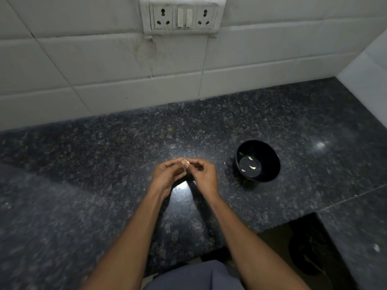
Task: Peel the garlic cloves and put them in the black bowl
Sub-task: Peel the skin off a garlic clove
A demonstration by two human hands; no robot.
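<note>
Where the fingertips of both hands meet above the counter, a small pale garlic clove (186,162) with tan papery skin is pinched between them; it is too small to tell how much skin clings to it. The left hand (167,174) has its fingers curled inward with the tips on the clove, and the right hand (204,174) mirrors it, thumb and forefinger closed on the same clove from the other side. Both hands are raised a little over the dark speckled granite countertop (104,164), with bare forearms reaching in from the bottom of the view.

To the right of the hands, apart from them, a round glossy black bowl (270,164) sits on the countertop. Inside it lie three small pale peeled garlic cloves (252,167), spread over the flat bottom.

Behind the counter rises a wall of white rectangular tiles (104,59), and a white plastic socket-and-switch panel (182,16) is mounted on it at the top of the view.
</note>
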